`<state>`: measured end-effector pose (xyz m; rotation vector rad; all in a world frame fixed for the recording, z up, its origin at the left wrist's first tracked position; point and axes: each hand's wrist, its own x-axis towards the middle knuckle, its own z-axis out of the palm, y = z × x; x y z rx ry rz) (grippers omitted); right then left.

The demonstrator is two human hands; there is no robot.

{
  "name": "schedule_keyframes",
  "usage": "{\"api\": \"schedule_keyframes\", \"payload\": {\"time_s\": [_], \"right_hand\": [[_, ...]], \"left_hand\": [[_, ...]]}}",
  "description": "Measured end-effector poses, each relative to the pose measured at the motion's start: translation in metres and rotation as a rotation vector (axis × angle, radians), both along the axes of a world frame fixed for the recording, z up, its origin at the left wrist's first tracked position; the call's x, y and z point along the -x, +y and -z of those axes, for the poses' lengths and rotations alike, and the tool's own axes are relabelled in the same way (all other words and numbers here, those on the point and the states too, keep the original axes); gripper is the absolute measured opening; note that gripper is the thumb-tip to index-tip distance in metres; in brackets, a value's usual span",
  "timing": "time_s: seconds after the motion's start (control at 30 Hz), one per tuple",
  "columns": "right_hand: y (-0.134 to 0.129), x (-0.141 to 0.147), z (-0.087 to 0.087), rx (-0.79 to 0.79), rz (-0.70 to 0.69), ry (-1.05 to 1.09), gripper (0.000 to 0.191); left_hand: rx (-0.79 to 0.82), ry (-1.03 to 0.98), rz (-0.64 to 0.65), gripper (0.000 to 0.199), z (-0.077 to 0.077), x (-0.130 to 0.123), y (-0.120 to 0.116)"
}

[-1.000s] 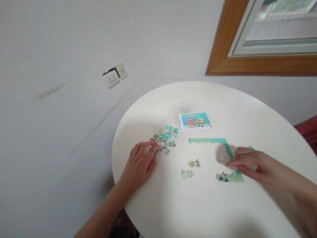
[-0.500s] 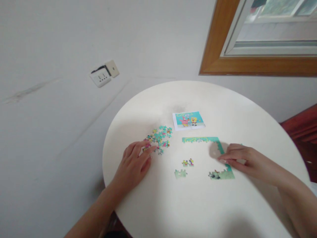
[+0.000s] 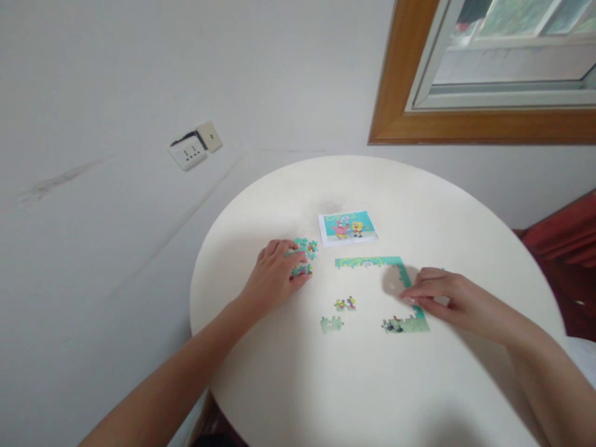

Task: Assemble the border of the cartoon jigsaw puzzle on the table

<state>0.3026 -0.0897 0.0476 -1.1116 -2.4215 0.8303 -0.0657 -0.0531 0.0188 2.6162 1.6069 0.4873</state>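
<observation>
your left hand (image 3: pixel 274 270) lay spread over loose pieces (image 3: pixel 305 246) on counter (image 3: pixel 363 385); right hand (image 3: pixel 442 292) pressed fingertips together near joined border (image 3: pixel 395 261), held piece unclear. pieces seemed light, thin, stiff; edges offered best hold.

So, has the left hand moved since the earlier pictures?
Yes: the left hand has shifted right, closer to the picture card, over more of the loose pieces.

Bare tabletop (image 3: pixel 363 379) between left hand (image 3: pixel 284 270) and right hand (image 3: pixel 426 292).

Both hands (image 3: pixel 354 282) palm-down, fingers bent
</observation>
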Motion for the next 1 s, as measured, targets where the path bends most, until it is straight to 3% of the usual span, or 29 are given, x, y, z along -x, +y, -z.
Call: {"api": "schedule_keyframes", "payload": {"time_s": [0.33,0.67,1.0], "right_hand": [[-0.002,0.001,-0.003,-0.04,-0.021,-0.002,0.034],[0.001,-0.001,-0.002,-0.046,-0.041,0.004,0.028],[0.0,0.0,-0.003,-0.054,-0.041,-0.004,0.029]], "left_hand": [[0.026,-0.06,0.026,0.013,0.004,-0.01,-0.007],[-0.023,-0.115,0.098,0.014,0.02,-0.022,-0.016],[0.01,-0.131,0.182,0.022,0.014,-0.023,-0.026]]}}
